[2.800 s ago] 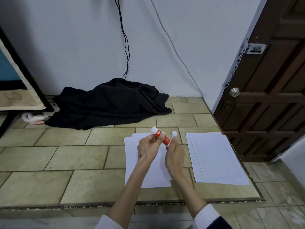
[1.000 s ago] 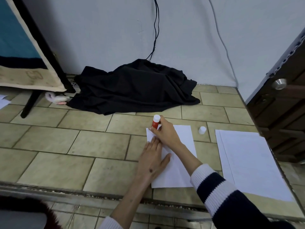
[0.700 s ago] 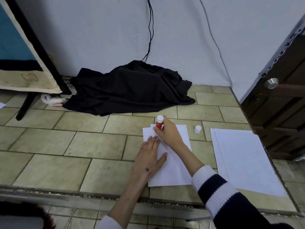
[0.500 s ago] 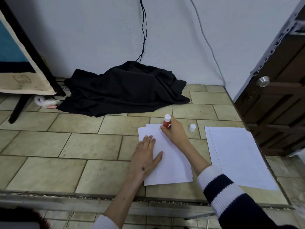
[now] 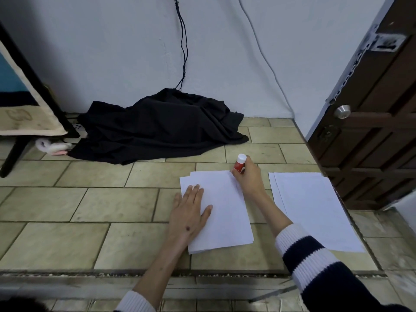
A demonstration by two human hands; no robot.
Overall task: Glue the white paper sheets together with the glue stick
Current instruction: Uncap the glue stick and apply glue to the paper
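A small stack of white paper sheets (image 5: 227, 212) lies on the tiled floor in front of me. My left hand (image 5: 190, 212) presses flat on its left side, fingers straight. My right hand (image 5: 249, 179) grips a red glue stick (image 5: 240, 165) with a white end on top, held upright at the stack's far right corner. The stick's lower end is hidden behind my fingers. A second pile of white sheets (image 5: 313, 210) lies to the right. The glue cap is out of sight, behind my right hand.
A heap of black cloth (image 5: 162, 127) lies against the wall behind the papers, with cables hanging above it. A dark wooden door (image 5: 371, 109) stands at the right. A black stand leg (image 5: 15, 152) and a hanging mat are at the left. A floor step edge (image 5: 90, 272) runs near me.
My right hand has slid the glue stick along the far edge of the stack from its left corner to its right corner. My left hand stays pressed on the paper.
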